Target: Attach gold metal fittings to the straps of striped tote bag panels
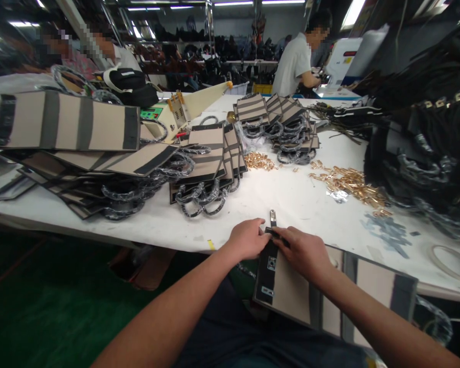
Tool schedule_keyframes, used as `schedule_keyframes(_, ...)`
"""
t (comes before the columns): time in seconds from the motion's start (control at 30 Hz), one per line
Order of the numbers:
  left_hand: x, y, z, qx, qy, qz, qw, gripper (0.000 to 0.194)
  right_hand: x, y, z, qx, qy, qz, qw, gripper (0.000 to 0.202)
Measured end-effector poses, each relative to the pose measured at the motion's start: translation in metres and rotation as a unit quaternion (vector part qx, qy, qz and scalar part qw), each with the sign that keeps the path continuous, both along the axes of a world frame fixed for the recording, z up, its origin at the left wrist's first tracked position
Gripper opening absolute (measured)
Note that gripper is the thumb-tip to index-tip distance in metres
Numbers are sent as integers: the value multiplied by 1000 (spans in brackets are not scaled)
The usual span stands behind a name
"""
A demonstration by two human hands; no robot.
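Panel [291,291], beige with dark bands, lay over the near edge of the white table [291,197]. Left hand [249,238] and right hand [304,253] both pinched its dark end, just beside a metal clasp [273,215]. Beyond lay gold-coloured fittings [348,183], right; stacked panels [72,122], left. A person in a pale shirt [293,61] stood across the table.

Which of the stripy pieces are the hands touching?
The stripy piece sticking out over the front edge of the table, with the left hand and right hand at its black end. The others lie in piles farther back.
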State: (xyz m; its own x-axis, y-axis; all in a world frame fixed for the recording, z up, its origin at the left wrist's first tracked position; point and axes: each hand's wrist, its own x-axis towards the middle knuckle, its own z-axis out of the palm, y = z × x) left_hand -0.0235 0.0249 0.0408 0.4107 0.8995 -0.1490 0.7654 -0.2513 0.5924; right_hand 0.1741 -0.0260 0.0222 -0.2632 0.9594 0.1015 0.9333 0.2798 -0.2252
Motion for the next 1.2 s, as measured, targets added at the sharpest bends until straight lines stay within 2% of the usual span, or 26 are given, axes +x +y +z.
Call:
schedule_keyframes(0.17, 4, 24, 9, -48, 41, -53, 997, 20, 3, 1, -1, -17, 22, 7, 1000, 17)
schedule_keyframes(0.33, 7, 39, 14, -85, 51, -87, 991, 17, 1, 2, 3, -24, 18, 6, 1000, 17)
schedule_keyframes(0.57, 19, 42, 18, -118, 64, -64, 989, 16, 7, 4, 4, -40, 38, 7, 998, 19)
schedule_keyframes(0.67, 22, 42, 20, -185, 41, -59, 980, 17, 11, 7, 3, -53, 65, 2, 996, 18)
schedule_keyframes(0.83, 23, 45, 18, -315, -6, -38, 948, 12, 15, 16, 1, -85, 115, 10, 990, 16)
schedule_keyframes(0.93, 21, 47, 15, -335, -33, -10, 942, 6, 18, 19, 15, -84, 189, -2, 978, 14)
schedule_keyframes(1.03, 20, 50, 11, -347, -51, 8, 936, 4, 22, 17, 44, -4, 341, -79, 937, 14)
schedule_keyframes(1.13, 21, 53, 8, -359, -59, 17, 931, 5, 20, 10, 63, 105, 513, -134, 841, 19)
schedule_keyframes(1.2, 21, 54, 7, -363, -63, 25, 929, 6, 15, 6, 58, 136, 600, -128, 778, 21)
